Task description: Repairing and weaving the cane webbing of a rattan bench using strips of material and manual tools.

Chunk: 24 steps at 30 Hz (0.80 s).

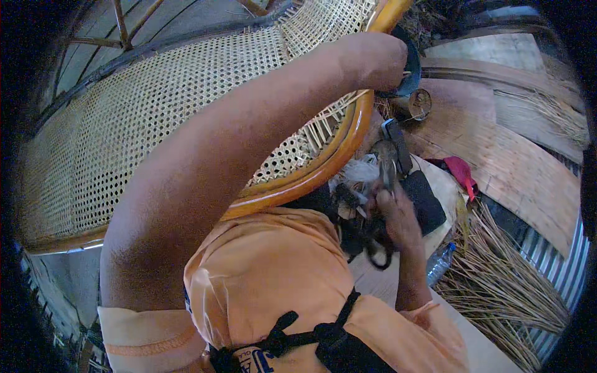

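My left arm stretches across a woven cane seat panel [180, 81] to the far right. My left hand [382, 59] is at the mouth of a dark teal bucket [411, 68]. Its fingers are hidden, so I cannot tell what they hold. Close to my body on the right, my right hand [397, 214] is closed beside a heap of small things. A narrow metallic piece [388, 175] stands out past its fingers, its kind unclear. Around it lie clear plastic wrapping [362, 169], a black loop [378, 253] and a dark block with a light-blue end [397, 144].
The glossy wooden frame [298, 189] curves around the cane, with loose strand ends along it. A round can [420, 104] stands by the bucket. Rightward lie wooden sheets [504, 171], a red cloth item [460, 173], a plastic bottle [440, 264] and a bundle of cane strips [504, 273].
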Motion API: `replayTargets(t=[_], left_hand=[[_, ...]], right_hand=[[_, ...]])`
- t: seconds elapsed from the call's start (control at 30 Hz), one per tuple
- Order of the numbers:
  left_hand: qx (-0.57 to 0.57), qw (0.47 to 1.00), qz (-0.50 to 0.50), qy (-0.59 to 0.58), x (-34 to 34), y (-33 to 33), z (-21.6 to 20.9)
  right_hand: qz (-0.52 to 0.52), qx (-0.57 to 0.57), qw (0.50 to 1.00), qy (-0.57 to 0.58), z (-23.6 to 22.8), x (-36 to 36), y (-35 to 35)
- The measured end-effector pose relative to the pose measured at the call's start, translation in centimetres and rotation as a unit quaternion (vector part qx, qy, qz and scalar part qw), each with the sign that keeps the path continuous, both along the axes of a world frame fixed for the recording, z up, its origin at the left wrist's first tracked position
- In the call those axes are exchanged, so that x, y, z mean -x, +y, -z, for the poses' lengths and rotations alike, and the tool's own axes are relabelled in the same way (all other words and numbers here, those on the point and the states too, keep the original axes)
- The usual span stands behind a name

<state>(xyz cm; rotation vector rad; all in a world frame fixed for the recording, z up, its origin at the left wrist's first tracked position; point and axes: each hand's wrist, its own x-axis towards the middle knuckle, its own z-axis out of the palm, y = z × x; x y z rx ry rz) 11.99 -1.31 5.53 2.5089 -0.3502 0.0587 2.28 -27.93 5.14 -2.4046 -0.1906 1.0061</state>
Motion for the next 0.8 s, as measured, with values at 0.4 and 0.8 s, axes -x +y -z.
replayTargets(t=[0.4, 0.8], left_hand=[[0.086, 0.996, 0.0, -0.031, -0.1, 0.6, -1.0], [0.144, 0.989, -0.027, -0.001, 0.8, 0.8, -1.4]], right_hand=[[-0.197, 0.11, 0.942, -0.25, -1.5, -7.4, 8.3], [-0.151, 0.012, 0.946, -0.287, 0.0, -5.9, 9.0]])
